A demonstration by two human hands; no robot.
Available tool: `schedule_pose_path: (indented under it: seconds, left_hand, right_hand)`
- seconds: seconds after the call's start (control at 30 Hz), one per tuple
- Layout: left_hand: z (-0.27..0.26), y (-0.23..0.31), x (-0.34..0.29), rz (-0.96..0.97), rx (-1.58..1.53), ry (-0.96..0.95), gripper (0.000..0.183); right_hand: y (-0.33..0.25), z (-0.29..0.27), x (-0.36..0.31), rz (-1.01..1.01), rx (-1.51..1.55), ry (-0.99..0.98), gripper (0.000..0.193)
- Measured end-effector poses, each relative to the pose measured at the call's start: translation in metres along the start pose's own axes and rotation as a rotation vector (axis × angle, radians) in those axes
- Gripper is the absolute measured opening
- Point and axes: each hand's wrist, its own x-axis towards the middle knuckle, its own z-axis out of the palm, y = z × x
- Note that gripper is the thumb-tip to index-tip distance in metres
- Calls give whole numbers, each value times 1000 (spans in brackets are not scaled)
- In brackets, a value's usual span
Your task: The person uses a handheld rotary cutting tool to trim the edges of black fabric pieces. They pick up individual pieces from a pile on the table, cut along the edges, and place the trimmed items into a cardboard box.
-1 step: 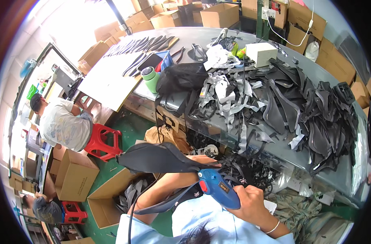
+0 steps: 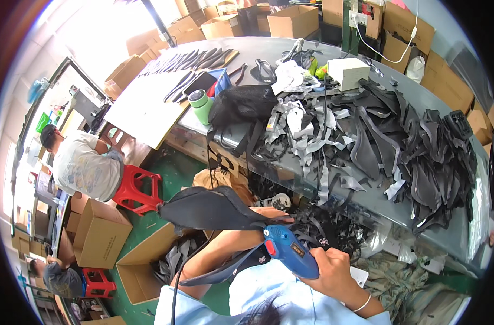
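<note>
My left hand (image 2: 272, 213) is partly hidden behind a black padded saddle cover (image 2: 211, 209), gripping it near its right end, with the broad end out to the left. A blue handheld power tool (image 2: 292, 252) with a red button sits in my right hand (image 2: 333, 271), fingers wrapped round its body. Its head meets the cover's right end beside my left fingers; the working tip is hidden. Below my left forearm hangs a further dark curved strip (image 2: 220, 275). A thin black cord runs down past that forearm.
A heap of black cut pieces (image 2: 433, 168) and grey scraps (image 2: 303, 127) covers the table's right side. A black bag (image 2: 241, 105) and green tumbler (image 2: 200, 106) stand further left. An open carton (image 2: 141, 268) is on the floor. People sit on red stools (image 2: 138, 189) at left.
The cover's broad left end has risen very slightly, and the tool has shifted a little with it. Both hands keep their hold.
</note>
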Motion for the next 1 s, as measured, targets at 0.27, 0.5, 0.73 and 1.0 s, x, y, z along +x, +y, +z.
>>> schedule_pose_path:
  seconds: [0.27, 0.5, 0.73, 1.0]
  left_hand:
    - [-21, 36, -15, 227, -762, 994, 35]
    - [2, 38, -16, 152, -861, 1056, 32]
    - [17, 37, -12, 239, -783, 1118, 32]
    - [30, 41, -9, 249, -781, 1155, 30]
  right_hand:
    - [10, 0, 1, 78, -61, 9, 48]
    - [6, -2, 4, 70, -40, 6, 50]
    - [2, 1, 3, 131, 19, -16, 52]
    - [-8, -4, 10, 115, 65, 5, 46]
